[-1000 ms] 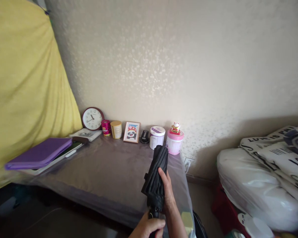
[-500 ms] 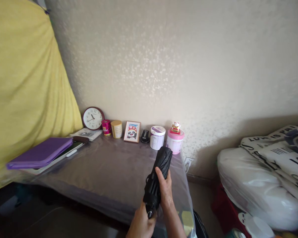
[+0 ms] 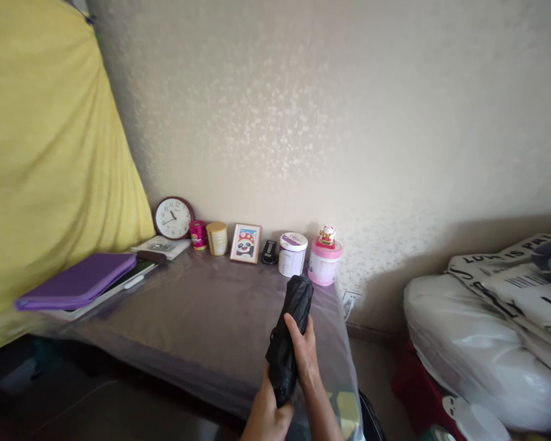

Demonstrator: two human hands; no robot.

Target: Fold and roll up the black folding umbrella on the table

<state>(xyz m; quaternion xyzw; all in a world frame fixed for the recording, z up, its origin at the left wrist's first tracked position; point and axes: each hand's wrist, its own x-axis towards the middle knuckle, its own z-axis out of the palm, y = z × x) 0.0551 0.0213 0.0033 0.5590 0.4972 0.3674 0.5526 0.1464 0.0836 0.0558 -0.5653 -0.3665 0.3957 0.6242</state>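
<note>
A folded black umbrella (image 3: 288,343) is held slantwise over the table's front right part, its top pointing away from me. My right hand (image 3: 305,352) grips it along the right side of its middle, thumb lying over the cloth. Around the lower end, near the handle, my left hand (image 3: 269,407) is closed; the handle itself is mostly hidden. Beyond the umbrella's tip stand a white and purple tub (image 3: 292,254) and a pink-lidded tub (image 3: 324,263) with a lucky cat figurine (image 3: 327,236) on top.
Along the wall on the plastic-covered table (image 3: 188,312) are a clock (image 3: 174,218), a pink can (image 3: 198,235), a yellow-lidded jar (image 3: 217,239), a panda picture frame (image 3: 245,243) and a black object (image 3: 269,252). A purple folder (image 3: 78,282) lies left. Bulky white bags (image 3: 477,343) fill the right.
The umbrella has turned a little in my hands and its tip has shifted slightly left. My left hand has moved a little right. Both hands still hold it.
</note>
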